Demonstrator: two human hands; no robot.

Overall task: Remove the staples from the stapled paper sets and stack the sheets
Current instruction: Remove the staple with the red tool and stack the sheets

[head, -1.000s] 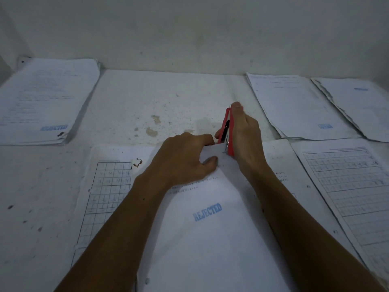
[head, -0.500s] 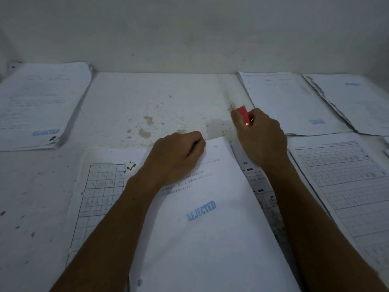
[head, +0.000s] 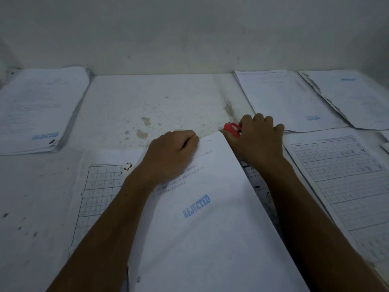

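A stapled paper set [head: 210,228] with a blue REJECTED stamp lies tilted in front of me. My left hand [head: 170,154] is closed in a fist and presses down on its top left part. A small staple mark shows near its top right corner, just left of my right hand. My right hand [head: 256,142] rests at that corner, palm down, closed around a red staple remover [head: 231,129] whose tip sticks out to the left. Below the set lie a sheet with a grid [head: 99,186] and a printed sheet [head: 261,190].
A thick paper stack [head: 37,110] sits at the far left. Two more piles [head: 282,98] [head: 353,95] lie at the far right by the wall, and a ruled form [head: 341,178] lies to the right of my right arm. The white tabletop [head: 157,106] is stained.
My right hand took the red staple remover off the set's corner, turned palm down and settled to the right of it. My left hand closed into a fist on the paper.
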